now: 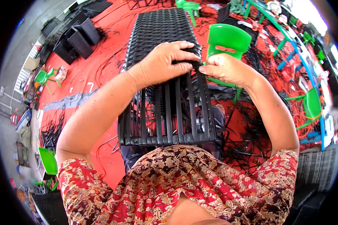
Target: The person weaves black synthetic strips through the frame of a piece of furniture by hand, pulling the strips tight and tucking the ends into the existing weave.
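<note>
A long black woven wicker piece (159, 28) lies in front of me, its near end by my lap. Its far part is closely woven; nearer me, lengthwise black strips (179, 108) run with gaps between them. My left hand (169, 62) rests across the piece where the weave meets the bare strips, fingers stretched toward the right edge. At that edge my right hand (226, 68) is closed, thumb and forefinger pinched close to the left fingertips. Whatever sits in the pinch is too small to make out.
Behind my right hand stands a green plastic chair (229, 39). Dark woven pieces (79, 39) stand on the red floor covering (112, 26) at far left. Loose black strips (248, 131) litter the floor at right, near a blue and green metal frame (294, 47).
</note>
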`<state>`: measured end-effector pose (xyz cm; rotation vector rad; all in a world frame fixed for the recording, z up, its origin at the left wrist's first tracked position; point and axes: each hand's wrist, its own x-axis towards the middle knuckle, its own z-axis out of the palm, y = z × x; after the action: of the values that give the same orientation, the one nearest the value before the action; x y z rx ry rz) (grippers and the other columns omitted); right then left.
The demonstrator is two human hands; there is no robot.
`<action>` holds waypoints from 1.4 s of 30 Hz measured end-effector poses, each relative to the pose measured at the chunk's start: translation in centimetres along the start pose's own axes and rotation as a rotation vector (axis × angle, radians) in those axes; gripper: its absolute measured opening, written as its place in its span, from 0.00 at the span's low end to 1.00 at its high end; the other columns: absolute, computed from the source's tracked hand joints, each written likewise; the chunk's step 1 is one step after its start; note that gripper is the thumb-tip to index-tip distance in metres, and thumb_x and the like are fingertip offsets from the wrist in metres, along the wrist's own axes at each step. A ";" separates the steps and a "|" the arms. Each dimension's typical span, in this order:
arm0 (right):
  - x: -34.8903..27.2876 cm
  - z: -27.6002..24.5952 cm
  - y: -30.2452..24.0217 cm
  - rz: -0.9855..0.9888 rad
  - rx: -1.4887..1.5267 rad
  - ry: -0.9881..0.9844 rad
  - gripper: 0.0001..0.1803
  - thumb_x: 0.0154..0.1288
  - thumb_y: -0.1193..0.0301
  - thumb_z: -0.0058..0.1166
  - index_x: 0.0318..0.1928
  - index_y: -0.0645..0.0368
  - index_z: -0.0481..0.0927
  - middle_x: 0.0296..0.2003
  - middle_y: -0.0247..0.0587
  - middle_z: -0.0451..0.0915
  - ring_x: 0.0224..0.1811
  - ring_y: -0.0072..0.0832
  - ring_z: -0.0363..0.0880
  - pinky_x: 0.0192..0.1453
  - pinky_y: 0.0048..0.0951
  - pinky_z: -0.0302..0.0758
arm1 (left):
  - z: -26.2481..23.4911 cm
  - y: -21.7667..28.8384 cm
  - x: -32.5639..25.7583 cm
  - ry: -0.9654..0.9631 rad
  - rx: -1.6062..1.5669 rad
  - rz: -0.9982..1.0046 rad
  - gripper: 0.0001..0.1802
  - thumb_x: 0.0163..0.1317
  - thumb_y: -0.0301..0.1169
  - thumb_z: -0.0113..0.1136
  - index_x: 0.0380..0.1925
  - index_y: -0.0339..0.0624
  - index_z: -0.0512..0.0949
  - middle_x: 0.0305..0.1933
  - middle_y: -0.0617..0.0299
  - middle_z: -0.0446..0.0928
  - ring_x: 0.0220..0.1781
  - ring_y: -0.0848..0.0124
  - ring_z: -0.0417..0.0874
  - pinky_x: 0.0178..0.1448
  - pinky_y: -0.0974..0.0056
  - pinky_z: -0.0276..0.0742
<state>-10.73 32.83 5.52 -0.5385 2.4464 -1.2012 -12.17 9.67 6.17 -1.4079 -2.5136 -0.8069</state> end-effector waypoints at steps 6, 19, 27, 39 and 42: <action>1.3 -0.9 -2.3 -0.121 -0.440 0.149 0.15 0.57 0.62 0.60 0.27 0.62 0.76 0.20 0.31 0.72 0.24 0.20 0.67 0.29 0.26 0.65 | 1.3 -0.3 5.8 -0.043 -0.491 -0.151 0.31 0.69 0.53 0.38 0.48 0.34 0.76 0.46 0.54 0.79 0.51 0.69 0.77 0.59 0.65 0.68; -25.4 -13.7 25.8 0.396 -0.763 0.906 0.16 0.66 0.66 0.47 0.29 0.67 0.77 0.24 0.45 0.77 0.28 0.33 0.74 0.35 0.36 0.68 | 2.0 -1.1 5.1 -0.210 -0.825 -0.270 0.44 0.66 0.64 0.29 0.49 0.28 0.72 0.25 0.62 0.78 0.36 0.76 0.76 0.53 0.68 0.67; -37.1 9.1 40.5 0.721 0.900 1.196 0.24 0.65 0.59 0.44 0.54 0.63 0.71 0.41 0.52 0.78 0.37 0.42 0.78 0.38 0.40 0.77 | 2.7 0.2 5.7 -0.173 -0.763 -0.269 0.37 0.70 0.57 0.27 0.48 0.36 0.76 0.24 0.61 0.74 0.30 0.73 0.74 0.44 0.68 0.67; -41.0 11.8 47.2 0.103 1.706 2.446 0.19 0.65 0.80 0.35 0.57 0.56 0.62 0.43 0.50 0.74 0.33 0.41 0.80 0.33 0.37 0.83 | 2.6 1.3 4.6 -0.119 -0.635 -0.309 0.41 0.70 0.59 0.23 0.48 0.29 0.73 0.21 0.64 0.72 0.29 0.75 0.74 0.46 0.70 0.65; -37.5 3.9 37.9 0.120 1.314 2.463 0.37 0.64 0.79 0.48 0.67 0.33 0.51 0.55 0.48 0.67 0.36 0.36 0.77 0.30 0.32 0.81 | 2.6 0.9 4.5 -0.155 -0.712 -0.319 0.42 0.67 0.62 0.27 0.47 0.29 0.74 0.22 0.64 0.74 0.34 0.76 0.73 0.55 0.68 0.62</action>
<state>16.75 69.82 -21.53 -1.0527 -0.2716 1.4577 -13.58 14.81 6.00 -1.2596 -2.7376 -1.8606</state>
